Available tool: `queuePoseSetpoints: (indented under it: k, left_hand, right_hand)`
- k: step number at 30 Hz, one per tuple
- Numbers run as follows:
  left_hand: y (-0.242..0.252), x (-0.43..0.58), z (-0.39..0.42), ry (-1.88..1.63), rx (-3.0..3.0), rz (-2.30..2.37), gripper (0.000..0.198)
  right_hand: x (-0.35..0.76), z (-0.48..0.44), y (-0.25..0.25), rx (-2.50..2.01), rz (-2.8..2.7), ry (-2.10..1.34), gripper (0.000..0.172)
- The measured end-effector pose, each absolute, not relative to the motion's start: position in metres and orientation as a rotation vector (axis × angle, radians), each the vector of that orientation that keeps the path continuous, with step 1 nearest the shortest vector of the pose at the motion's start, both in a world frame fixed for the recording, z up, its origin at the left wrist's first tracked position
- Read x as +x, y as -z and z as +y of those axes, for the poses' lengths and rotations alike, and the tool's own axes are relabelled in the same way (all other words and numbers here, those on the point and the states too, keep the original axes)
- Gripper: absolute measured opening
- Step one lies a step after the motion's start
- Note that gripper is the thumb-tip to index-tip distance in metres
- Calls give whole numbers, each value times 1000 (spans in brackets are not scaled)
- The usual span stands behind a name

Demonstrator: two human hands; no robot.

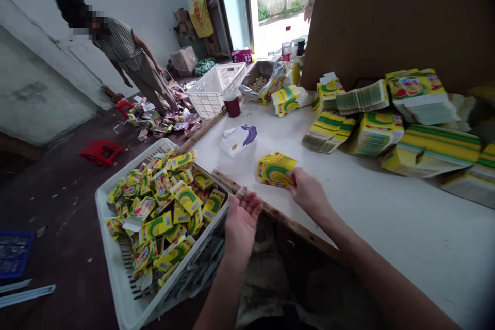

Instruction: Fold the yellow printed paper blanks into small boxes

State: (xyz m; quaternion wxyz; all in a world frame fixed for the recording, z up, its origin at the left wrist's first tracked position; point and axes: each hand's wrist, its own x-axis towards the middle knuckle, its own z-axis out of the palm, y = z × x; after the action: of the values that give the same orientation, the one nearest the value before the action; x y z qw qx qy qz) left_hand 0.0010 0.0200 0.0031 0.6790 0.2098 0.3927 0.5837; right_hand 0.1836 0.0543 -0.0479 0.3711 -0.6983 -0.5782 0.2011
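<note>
My right hand (307, 193) grips a small stack of flat yellow and green cartons (275, 168) resting on the white table (386, 227) near its front edge. My left hand (242, 219) is open, palm up, fingers loosely spread, just off the table edge and holding nothing. To its left stands a white plastic crate (116, 268) heaped with several folded yellow and green boxes (166, 201).
Piles of flat cartons (386, 118) line the table's back by a brown cardboard sheet (386, 10). A tissue pack (237, 139), dark red cup (232, 104), empty white basket (214, 87) and bag of round items (261, 82) sit farther off. A person (127, 56) stands over scattered wrappers; red stools (100, 152) are on the floor.
</note>
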Motion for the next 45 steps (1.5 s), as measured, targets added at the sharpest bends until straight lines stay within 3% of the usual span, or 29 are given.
queuePoseSetpoints:
  k: [6,13,16,20,22,25,27,30,34,36,38,41,43,45]
  left_hand:
    - [10,14,8,-1371,822,772,53]
    - [-20,31,10,-1551,759,701,44]
    - [-21,30,12,-1599,760,852,49]
    - [-8,22,10,-1406,934,928,65]
    - [-1,18,10,-1383,1003,959,55]
    - [4,13,12,-1392,1060,1056,24]
    - [1,8,14,-1366,1132,1085,20]
    - [-16,-3,15,-1368,1354,1028,36]
    - [-40,-12,10,-1074,1789,1073,88]
    - [-44,-8,7,-728,1913,1109,98]
    - [-43,-1,3,-519,1926,1061,83]
    - [-35,7,-3,-535,1912,1112,66]
    - [-29,11,-8,-584,1916,1231,78]
    - [-22,13,-14,-611,1921,1293,92]
  right_hand:
    - [176,16,21,-1415,-1471,-800,14]
    - [132,-33,-8,-939,-1327,-1323,10]
    - [127,-32,-4,-912,-1248,-1358,22]
    - [135,-22,5,-943,-1085,-1358,30]
    - [143,-18,6,-934,-1058,-1351,26]
    - [157,-17,5,-997,-1181,-1301,20]
    - [168,-17,7,-1086,-1288,-1154,18]
    - [186,-17,11,-1247,-1414,-687,14]
    - [197,-23,8,-1225,-1738,-191,17]
    - [193,-28,2,-1085,-1932,-173,20]
    - [187,-33,-2,-1018,-1985,-168,30]
    - [181,-35,0,-1142,-1685,-184,53]
    - [179,-34,4,-1203,-1396,-378,66]
    - [175,-32,5,-1184,-1181,-738,60]
